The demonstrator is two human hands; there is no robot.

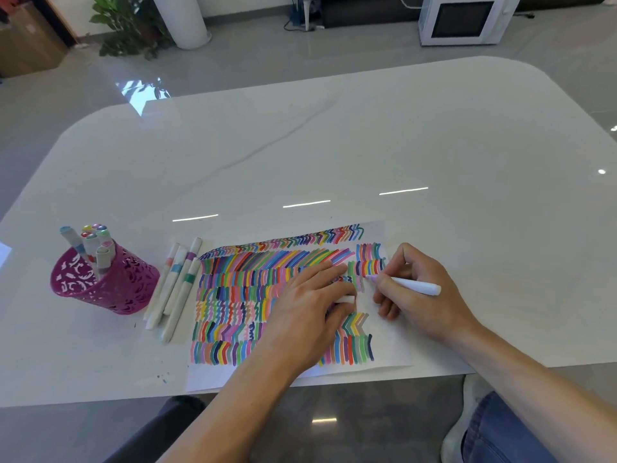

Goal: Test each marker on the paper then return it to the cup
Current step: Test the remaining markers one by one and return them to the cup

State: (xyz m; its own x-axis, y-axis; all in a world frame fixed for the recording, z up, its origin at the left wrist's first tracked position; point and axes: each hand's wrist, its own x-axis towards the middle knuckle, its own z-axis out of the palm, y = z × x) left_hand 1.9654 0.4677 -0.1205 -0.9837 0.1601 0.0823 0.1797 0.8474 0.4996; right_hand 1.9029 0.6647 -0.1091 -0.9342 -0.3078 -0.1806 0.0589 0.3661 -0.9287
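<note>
A sheet of paper point(230, 295) covered in rows of coloured strokes lies near the table's front edge. My right hand point(417, 289) grips a white marker point(414, 285) with its purple tip touching the paper's right part. My left hand point(310, 305) rests flat on the paper and pinches a small white cap point(345, 299) between thumb and fingers. A magenta cut-out cup point(110, 282) stands at the left with several markers point(90, 243) upright in it. Several more white markers point(175, 285) lie on the table between cup and paper.
The white glossy table point(334, 145) stretches far behind the paper. A white paper corner point(4, 253) shows at the left edge. Beyond the table stand a plant point(130, 25), a white column and a microwave point(464, 18) on the floor. My knee and shoe point(467, 412) are below the front edge.
</note>
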